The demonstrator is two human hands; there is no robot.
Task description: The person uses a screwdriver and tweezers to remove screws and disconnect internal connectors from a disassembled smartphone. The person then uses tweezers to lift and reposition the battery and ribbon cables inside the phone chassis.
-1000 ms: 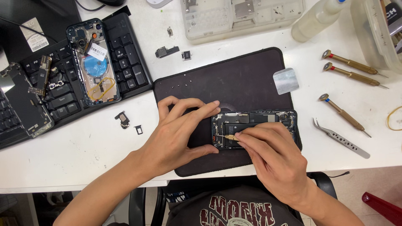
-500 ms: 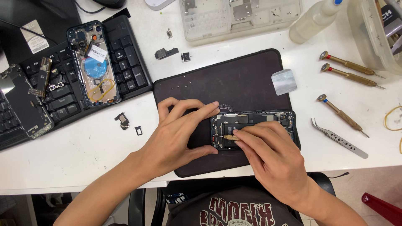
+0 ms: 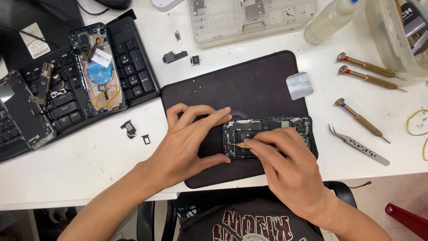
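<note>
- Right hand (image 3: 292, 174): fingers pinched together on a small brass-coloured screwdriver (image 3: 241, 145); only its tip end shows past the fingertips, pointing left into the opened phone (image 3: 266, 134).
- Opened phone lies flat, long side left-right, on the front right part of the dark work mat (image 3: 236, 89); the right hand covers its lower middle, the tool tip sits at its left third.
- Left hand (image 3: 187, 143): palm down on the mat, fingers spread; index and middle fingertips press on the phone's upper left corner, thumb stretched along the mat just below the phone's left end (a bracing hold, nothing clasped in it).
- So the phone sits between the two hands, touching both.
- On the mat beyond the phone: a small silvery square sheet (image 3: 299, 85) at the right edge.
- Right of the mat on the white table (image 3: 80, 165): metal tweezers (image 3: 359, 145), three brass-handled screwdrivers (image 3: 360, 117), well apart from the hands.
- Left of the mat: two small dark parts (image 3: 129, 128), then a black keyboard (image 3: 129, 62) carrying a second opened phone shell (image 3: 96, 67).
- Far side: clear parts tray (image 3: 214, 27), white bottle (image 3: 330, 20).
</note>
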